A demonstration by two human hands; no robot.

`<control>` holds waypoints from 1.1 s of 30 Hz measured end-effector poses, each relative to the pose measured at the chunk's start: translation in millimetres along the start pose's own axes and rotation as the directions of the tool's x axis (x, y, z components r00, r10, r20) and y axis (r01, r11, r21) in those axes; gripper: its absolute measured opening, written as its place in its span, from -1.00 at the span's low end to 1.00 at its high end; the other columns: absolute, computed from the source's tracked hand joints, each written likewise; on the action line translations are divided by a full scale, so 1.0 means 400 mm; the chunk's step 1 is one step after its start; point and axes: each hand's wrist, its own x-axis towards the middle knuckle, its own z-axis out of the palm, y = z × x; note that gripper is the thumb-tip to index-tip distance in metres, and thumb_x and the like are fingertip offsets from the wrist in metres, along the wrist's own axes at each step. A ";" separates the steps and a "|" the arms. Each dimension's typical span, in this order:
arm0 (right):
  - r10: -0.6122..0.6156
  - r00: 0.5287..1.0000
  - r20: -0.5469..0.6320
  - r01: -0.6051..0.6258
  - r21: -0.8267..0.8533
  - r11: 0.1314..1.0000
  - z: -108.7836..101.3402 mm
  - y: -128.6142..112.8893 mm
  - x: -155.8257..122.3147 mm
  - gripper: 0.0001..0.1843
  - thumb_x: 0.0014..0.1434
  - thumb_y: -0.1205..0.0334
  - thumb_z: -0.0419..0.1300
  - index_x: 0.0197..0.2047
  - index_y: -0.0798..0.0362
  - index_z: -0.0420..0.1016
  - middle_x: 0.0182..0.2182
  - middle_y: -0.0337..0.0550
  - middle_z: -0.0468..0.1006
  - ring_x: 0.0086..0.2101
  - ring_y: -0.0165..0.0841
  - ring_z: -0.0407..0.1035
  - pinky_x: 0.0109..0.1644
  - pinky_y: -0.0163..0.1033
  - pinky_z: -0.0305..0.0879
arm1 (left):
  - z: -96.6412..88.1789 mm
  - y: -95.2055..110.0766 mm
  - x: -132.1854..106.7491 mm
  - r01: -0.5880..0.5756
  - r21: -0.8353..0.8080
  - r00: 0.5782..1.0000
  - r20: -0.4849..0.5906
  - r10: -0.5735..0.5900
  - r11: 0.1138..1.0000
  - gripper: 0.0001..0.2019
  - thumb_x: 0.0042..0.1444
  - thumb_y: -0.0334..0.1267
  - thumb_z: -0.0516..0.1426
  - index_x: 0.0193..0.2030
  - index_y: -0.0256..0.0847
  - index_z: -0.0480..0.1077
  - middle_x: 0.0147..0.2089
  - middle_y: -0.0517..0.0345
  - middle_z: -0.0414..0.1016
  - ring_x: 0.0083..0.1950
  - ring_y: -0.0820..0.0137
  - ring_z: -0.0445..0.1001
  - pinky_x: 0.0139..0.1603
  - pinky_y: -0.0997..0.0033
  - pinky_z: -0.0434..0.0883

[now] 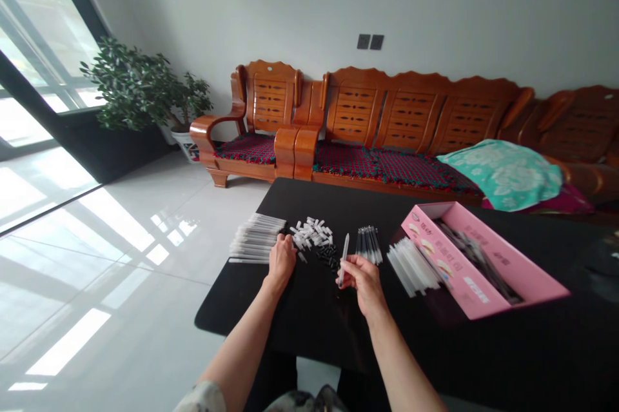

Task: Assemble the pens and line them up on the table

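Nearest: patterned sleeve [206, 397] on the left arm, both bare forearms reaching over the black table [319, 328]. Right hand [360, 275] closed on one pen [345, 251], pinched low between thumb and fingers, barrel pointing up with a slight tilt, clear of the table along its upper part. Left hand [282, 258] sits left of that grip, fingers curled down at the inner end of the pen row [252, 241]; fingertips too small and shaded to tell whether they pinch anything.

Between the hands, just left of the gripped pen: loose pile of small black pieces [327, 256]. Beyond those, ahead and left of the grip: scattered heap of small white pieces [312, 231], near the left fingers. Just past the right hand, slightly right: bundle of dark refills [370, 241], lower ends partly covered by the hand. Further right of the grip: clear tubes [411, 267] in a slanted stack up against the pink box [464, 293], open-topped, dark slim items [476, 254] inside. Box wall blocks the right side.

Past the table, beyond the grip: wooden bench [411, 109] with red-patterned seat covers [348, 160], teal cloth [507, 170] to the right. Far left: potted plant [140, 80] beside the window. Back wall: two dark sockets [370, 42].
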 end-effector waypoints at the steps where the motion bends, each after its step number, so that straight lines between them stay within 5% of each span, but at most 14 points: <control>1: 0.002 1.000 0.007 -0.002 -0.007 1.000 0.000 -0.001 -0.001 -0.65 -0.06 0.08 0.39 -0.32 0.16 0.44 -0.60 -0.17 0.57 -0.62 -0.38 0.46 -0.61 -0.41 0.35 | 0.000 0.002 -0.004 -0.009 -0.020 1.000 -0.010 0.009 1.000 -0.79 0.13 -0.39 0.14 -0.08 -0.20 0.40 -0.05 -0.05 0.42 -0.14 0.26 0.49 -0.20 0.40 0.27; 5: 0.016 0.999 0.027 -0.016 -0.002 1.000 0.013 -0.013 -0.009 -0.67 -0.02 0.06 0.34 -0.35 0.13 0.39 -0.56 -0.13 0.59 -0.60 -0.33 0.49 -0.59 -0.35 0.38 | -0.001 0.009 -0.018 -0.017 -0.232 0.997 -0.082 -0.002 0.973 -0.81 0.04 -0.44 0.17 -0.18 -0.16 0.39 -0.22 0.09 0.46 -0.20 0.31 0.46 -0.20 0.42 0.26; 7: 0.023 0.998 0.052 -0.022 -0.012 1.000 0.022 -0.021 -0.017 -0.67 0.01 0.03 0.31 -0.33 0.12 0.38 -0.59 -0.16 0.57 -0.63 -0.33 0.46 -0.61 -0.33 0.36 | -0.005 0.013 -0.020 0.048 -0.500 0.994 -0.065 -0.092 0.865 -0.81 -0.04 -0.39 0.24 -0.27 -0.16 0.37 -0.37 0.19 0.43 -0.32 0.37 0.43 -0.28 0.45 0.27; 10: -0.007 0.995 0.102 0.014 -0.068 0.998 0.037 -0.029 -0.028 -0.68 0.04 0.03 0.27 -0.32 0.13 0.42 -0.71 -0.30 0.45 -0.75 -0.44 0.29 -0.71 -0.40 0.19 | -0.014 0.025 -0.023 0.187 -0.903 0.977 0.128 -0.173 0.387 -0.70 -0.17 -0.27 0.32 -0.32 -0.19 0.31 -0.48 0.30 0.36 -0.47 0.47 0.36 -0.44 0.53 0.26; 12: -0.037 0.993 0.115 0.051 -0.124 0.991 0.044 -0.028 -0.033 -0.70 0.06 0.04 0.24 -0.34 0.14 0.45 -0.77 -0.38 0.34 -0.80 -0.53 0.15 -0.74 -0.45 0.03 | -0.021 0.036 -0.027 0.253 -0.965 0.959 0.242 -0.148 0.066 -0.62 -0.24 -0.24 0.37 -0.32 -0.21 0.30 -0.47 0.30 0.37 -0.49 0.53 0.36 -0.47 0.57 0.29; 15: -0.048 0.993 0.108 0.069 -0.203 0.977 0.054 -0.018 -0.035 -0.73 0.05 0.06 0.23 -0.39 0.14 0.45 -0.78 -0.45 0.24 -0.81 -0.59 0.01 -0.76 -0.47 -0.13 | -0.030 0.054 -0.035 0.291 -0.945 0.944 0.309 -0.113 -0.149 -0.58 -0.31 -0.26 0.41 -0.33 -0.24 0.32 -0.43 0.27 0.41 -0.47 0.57 0.38 -0.44 0.60 0.35; 19: -0.049 0.992 0.116 0.078 -0.258 0.963 0.060 -0.005 -0.030 -0.76 0.00 0.10 0.25 -0.43 0.13 0.47 -0.74 -0.44 0.20 -0.77 -0.59 -0.03 -0.74 -0.44 -0.15 | -0.032 0.069 -0.044 0.322 -0.923 0.938 0.341 -0.064 -0.211 -0.59 -0.29 -0.29 0.42 -0.33 -0.25 0.33 -0.44 0.25 0.42 -0.47 0.60 0.38 -0.45 0.65 0.36; 33: -0.164 0.977 0.136 0.206 -0.411 0.888 0.057 0.002 -0.028 -0.80 0.07 0.14 0.18 -0.48 0.09 0.44 -0.70 -0.39 0.21 -0.69 -0.52 0.01 -0.62 -0.37 -0.14 | -0.009 0.086 -0.066 0.297 -0.945 0.950 0.307 -0.063 -0.134 -0.60 -0.18 -0.10 0.40 -0.34 -0.26 0.34 -0.45 0.25 0.39 -0.50 0.60 0.34 -0.54 0.64 0.34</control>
